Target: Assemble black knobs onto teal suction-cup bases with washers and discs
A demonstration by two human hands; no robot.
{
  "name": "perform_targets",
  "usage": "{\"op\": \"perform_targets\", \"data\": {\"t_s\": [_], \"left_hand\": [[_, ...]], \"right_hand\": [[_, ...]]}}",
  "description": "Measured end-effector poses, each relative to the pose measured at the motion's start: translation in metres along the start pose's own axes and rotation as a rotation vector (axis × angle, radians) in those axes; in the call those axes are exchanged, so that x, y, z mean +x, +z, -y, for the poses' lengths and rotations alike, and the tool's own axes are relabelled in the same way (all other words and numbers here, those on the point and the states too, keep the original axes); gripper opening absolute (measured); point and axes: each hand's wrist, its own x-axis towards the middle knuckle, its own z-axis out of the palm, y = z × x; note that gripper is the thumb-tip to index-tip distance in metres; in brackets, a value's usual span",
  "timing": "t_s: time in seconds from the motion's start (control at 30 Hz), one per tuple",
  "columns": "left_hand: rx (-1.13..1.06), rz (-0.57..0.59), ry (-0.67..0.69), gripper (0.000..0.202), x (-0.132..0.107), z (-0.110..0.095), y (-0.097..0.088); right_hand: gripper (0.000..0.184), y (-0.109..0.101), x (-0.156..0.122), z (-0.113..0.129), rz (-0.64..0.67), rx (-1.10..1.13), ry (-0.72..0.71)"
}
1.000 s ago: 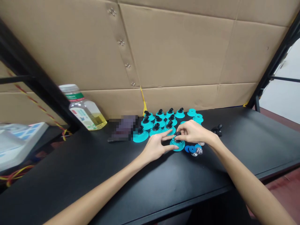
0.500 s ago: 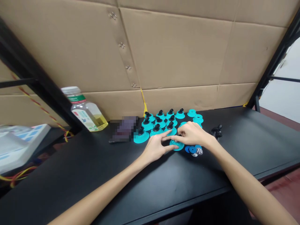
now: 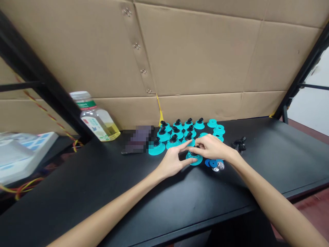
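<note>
Your left hand curves around a turquoise cup, thumb on its near rim and fingers stretched toward its far side, gripping it between them. The cup sits wide end down on the black table. Your right hand comes in from above, thumb and fingers drawn together, pinching the black fitting at the cup's top; your fingers hide most of that fitting, so you cannot tell how deep it sits.

Beyond your left hand stand ten finished cups in rows, each with a black fitting sticking up at a slant. Bare cups lie behind your right hand, partly covered by it. Just right of the held cup are blue discs, with clear discs touching them. Loose fittings lie in a heap beside your right wrist. Farther left are a blurred phone and a bottle partly filled with yellow liquid, near the cardboard wall.
</note>
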Motion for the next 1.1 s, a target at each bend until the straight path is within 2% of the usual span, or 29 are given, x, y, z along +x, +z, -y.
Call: {"op": "perform_targets", "data": {"t_s": [0.1,0.2,0.37,0.47,0.53,0.73,0.87,0.97,1.1], "left_hand": [[0.057,-0.084,-0.033,0.073,0.0,0.0,0.001],[0.114,-0.124,-0.001,0.079,-0.001,0.0,0.001],[0.083,-0.049,0.131,0.075,-0.001,0.004,-0.003],[0.048,0.0,0.148,0.068,-0.001,0.005,-0.005],[0.049,-0.012,0.135,0.067,-0.001,0.004,-0.005],[0.051,-0.135,0.049,0.069,-0.002,0.003,-0.002],[0.144,-0.268,0.082,0.068,-0.003,0.006,0.0],[0.184,-0.311,0.117,0.067,-0.005,0.004,0.0],[0.232,-0.344,0.189,0.07,-0.01,-0.006,-0.002]], "right_hand": [[0.052,0.004,0.001,0.006,-0.044,-0.129,0.028],[0.054,0.005,0.0,0.009,-0.063,-0.172,0.039],[0.052,0.0,-0.001,0.003,-0.04,-0.014,0.034],[0.048,-0.003,-0.001,0.0,-0.046,0.087,0.012],[0.046,-0.002,-0.001,0.001,-0.053,0.09,0.004],[0.046,0.006,0.001,0.01,-0.162,-0.15,0.06],[0.047,0.013,0.003,0.017,-0.24,-0.275,0.13],[0.047,0.018,0.003,0.021,-0.308,-0.263,0.14],[0.044,0.015,0.0,0.024,-0.387,-0.112,0.12]]}}
